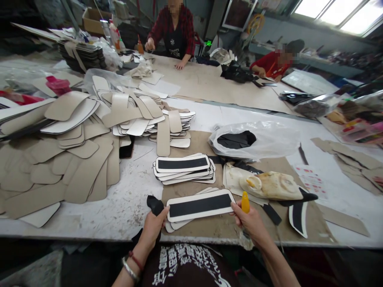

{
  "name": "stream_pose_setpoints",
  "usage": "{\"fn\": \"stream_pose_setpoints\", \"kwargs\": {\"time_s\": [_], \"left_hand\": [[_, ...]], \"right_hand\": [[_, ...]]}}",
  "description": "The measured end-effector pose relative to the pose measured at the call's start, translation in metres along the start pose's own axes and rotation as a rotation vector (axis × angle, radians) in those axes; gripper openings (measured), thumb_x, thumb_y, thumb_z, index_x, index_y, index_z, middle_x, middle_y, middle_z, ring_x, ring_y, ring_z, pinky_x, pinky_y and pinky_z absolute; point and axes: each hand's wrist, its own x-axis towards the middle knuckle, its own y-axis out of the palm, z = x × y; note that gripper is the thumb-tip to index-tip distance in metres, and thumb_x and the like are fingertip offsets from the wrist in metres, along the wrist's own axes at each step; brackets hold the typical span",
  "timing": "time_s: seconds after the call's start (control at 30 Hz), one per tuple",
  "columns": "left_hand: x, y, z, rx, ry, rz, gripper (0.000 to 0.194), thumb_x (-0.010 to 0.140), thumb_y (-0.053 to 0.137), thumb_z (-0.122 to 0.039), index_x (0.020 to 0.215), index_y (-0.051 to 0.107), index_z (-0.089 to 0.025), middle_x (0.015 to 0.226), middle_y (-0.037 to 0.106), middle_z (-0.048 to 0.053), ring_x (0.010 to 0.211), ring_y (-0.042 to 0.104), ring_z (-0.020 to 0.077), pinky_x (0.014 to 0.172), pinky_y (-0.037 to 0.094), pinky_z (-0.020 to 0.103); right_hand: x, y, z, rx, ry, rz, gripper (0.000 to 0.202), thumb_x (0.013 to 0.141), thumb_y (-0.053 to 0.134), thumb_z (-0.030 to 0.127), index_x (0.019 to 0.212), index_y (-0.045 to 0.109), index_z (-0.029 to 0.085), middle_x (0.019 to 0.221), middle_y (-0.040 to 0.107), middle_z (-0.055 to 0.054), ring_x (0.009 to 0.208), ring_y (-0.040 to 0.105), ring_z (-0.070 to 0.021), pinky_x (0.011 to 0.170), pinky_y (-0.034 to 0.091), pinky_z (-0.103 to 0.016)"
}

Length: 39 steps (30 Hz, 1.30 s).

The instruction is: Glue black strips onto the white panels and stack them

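Observation:
A white rounded panel with a black strip down its middle [202, 206] is held level by its two ends. My left hand [153, 226] pinches its left end, and a crumpled black piece [154, 204] sticks up out of the same hand. At the other end, my right hand [249, 219] grips the panel between thumb and fingers. That hand also holds a tool with a yellow handle [245, 202]; its lower part is mostly hidden. Under the held panel lie more white panels [179, 226]. Just behind them is a stack of similar black-striped panels [184, 169].
Beige and white pieces [89, 167] are heaped at left. Behind my right hand are a glue-stained container [269, 185] and a plastic bag [275, 137] with black pieces. One curved striped panel [298, 219] lies at right. Two people [173, 36] work across the table.

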Motion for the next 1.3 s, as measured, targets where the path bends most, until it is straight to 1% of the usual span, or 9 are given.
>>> {"fn": "stream_pose_setpoints", "kwargs": {"time_s": [0.13,0.3,0.43,0.53,0.7,0.93,1.07,1.2,1.3], "left_hand": [[-0.013,-0.003,-0.015,-0.162,-0.067,0.026,0.035,0.06,0.065,-0.046,0.072,0.056,-0.014,0.043,0.04,-0.009,0.042,0.034,0.0064,0.043,0.027,0.02],[-0.017,-0.002,-0.02,-0.289,-0.049,-0.005,0.03,0.058,0.069,-0.039,0.062,0.05,-0.015,0.043,0.037,-0.009,0.041,0.03,0.0046,0.041,0.026,0.02],[-0.015,-0.001,-0.021,-0.36,-0.009,-0.072,0.03,0.059,0.069,-0.039,0.069,0.054,-0.014,0.054,0.049,-0.006,0.047,0.039,0.0059,0.044,0.034,0.02],[-0.017,0.001,-0.026,-0.38,-0.038,-0.146,0.032,0.058,0.07,-0.037,0.076,0.059,-0.013,0.062,0.059,-0.002,0.052,0.049,0.0093,0.047,0.039,0.022],[-0.02,0.004,-0.027,-0.326,-0.085,-0.199,0.028,0.06,0.068,-0.034,0.075,0.061,-0.012,0.063,0.065,0.002,0.057,0.057,0.0145,0.051,0.045,0.024],[-0.013,0.0,-0.014,-0.201,-0.02,-0.22,0.046,0.065,0.06,-0.048,0.088,0.064,-0.009,0.082,0.069,0.011,0.08,0.062,0.0237,0.068,0.049,0.031],[-0.009,-0.003,-0.014,-0.178,-0.035,-0.271,0.047,0.068,0.055,-0.052,0.088,0.063,-0.01,0.088,0.069,0.012,0.084,0.061,0.0232,0.074,0.047,0.032],[-0.009,-0.005,-0.018,-0.162,-0.069,-0.345,0.046,0.067,0.054,-0.055,0.074,0.063,-0.011,0.073,0.067,0.009,0.069,0.06,0.0199,0.065,0.046,0.03],[-0.01,-0.005,-0.024,-0.22,-0.084,-0.374,0.044,0.067,0.054,-0.056,0.063,0.059,-0.013,0.053,0.057,0.002,0.052,0.05,0.0142,0.051,0.041,0.027]], "right_hand": [[-0.005,0.0,0.005,0.009,-0.005,-0.009,0.032,0.069,0.054,0.052,0.069,0.047,0.021,0.039,0.046,0.008,0.036,0.041,-0.0104,0.041,0.033,-0.022],[-0.012,0.004,0.014,0.036,0.0,0.033,0.034,0.068,0.053,0.054,0.068,0.045,0.022,0.04,0.046,0.008,0.036,0.04,-0.0101,0.042,0.032,-0.023],[-0.012,0.008,0.007,0.035,0.021,0.064,0.035,0.066,0.054,0.055,0.072,0.044,0.022,0.038,0.046,0.007,0.044,0.049,-0.0137,0.042,0.034,-0.022],[-0.009,0.011,0.001,0.017,0.072,0.094,0.036,0.067,0.052,0.057,0.072,0.044,0.022,0.043,0.05,0.006,0.04,0.047,-0.0122,0.04,0.034,-0.023],[-0.005,0.017,0.015,-0.142,0.113,0.021,0.034,0.066,0.053,0.056,0.061,0.043,0.023,0.042,0.048,0.004,0.037,0.044,-0.012,0.04,0.036,-0.025],[-0.011,0.025,0.015,-0.243,-0.084,-0.003,0.03,0.069,0.05,0.053,0.063,0.046,0.024,0.044,0.045,0.004,0.041,0.047,-0.0143,0.042,0.039,-0.027],[-0.017,0.029,0.01,-0.336,-0.217,-0.005,0.03,0.071,0.048,0.053,0.065,0.048,0.024,0.049,0.049,0.002,0.046,0.05,-0.0161,0.047,0.041,-0.028],[-0.023,0.033,0.015,-0.353,-0.259,0.002,0.03,0.069,0.049,0.055,0.062,0.048,0.025,0.046,0.049,0.001,0.047,0.052,-0.0184,0.046,0.041,-0.028],[-0.026,0.035,0.017,-0.335,-0.24,0.04,0.032,0.068,0.05,0.056,0.06,0.047,0.026,0.042,0.047,0.002,0.043,0.05,-0.0174,0.044,0.04,-0.028]]}}
